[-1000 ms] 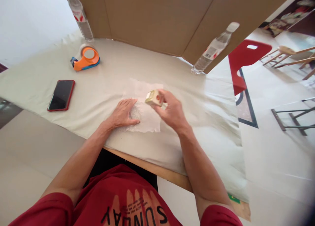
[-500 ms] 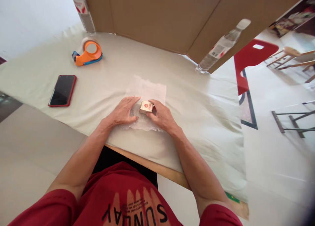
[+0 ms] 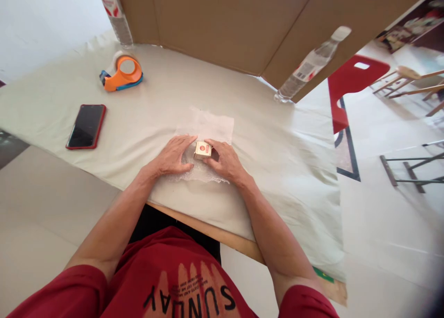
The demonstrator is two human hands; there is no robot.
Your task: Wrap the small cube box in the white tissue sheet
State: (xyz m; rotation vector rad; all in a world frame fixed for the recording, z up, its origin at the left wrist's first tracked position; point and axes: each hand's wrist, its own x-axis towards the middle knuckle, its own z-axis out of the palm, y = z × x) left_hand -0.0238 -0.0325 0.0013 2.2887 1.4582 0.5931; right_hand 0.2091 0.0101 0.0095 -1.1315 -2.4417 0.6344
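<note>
A small cream box with a red mark (image 3: pixel 202 149) sits on a sheet of bubble wrap (image 3: pixel 211 126) spread on the white-clothed table (image 3: pixel 166 96). My right hand (image 3: pixel 225 161) rests on the sheet with its fingers closed around the box's right side. My left hand (image 3: pixel 172 156) lies flat on the wrap just left of the box, fingers stretched out, fingertips close to the box.
An orange and blue tape dispenser (image 3: pixel 122 75) and a red-cased phone (image 3: pixel 86 125) lie at the left. Two plastic water bottles (image 3: pixel 114 13) (image 3: pixel 308 64) lean against an upright cardboard sheet (image 3: pixel 222 22) at the back. A red chair (image 3: pixel 350 84) stands to the right.
My right hand brought the box down from the air and set it on the bubble wrap beside my left hand. My left hand stayed flat on the sheet.
</note>
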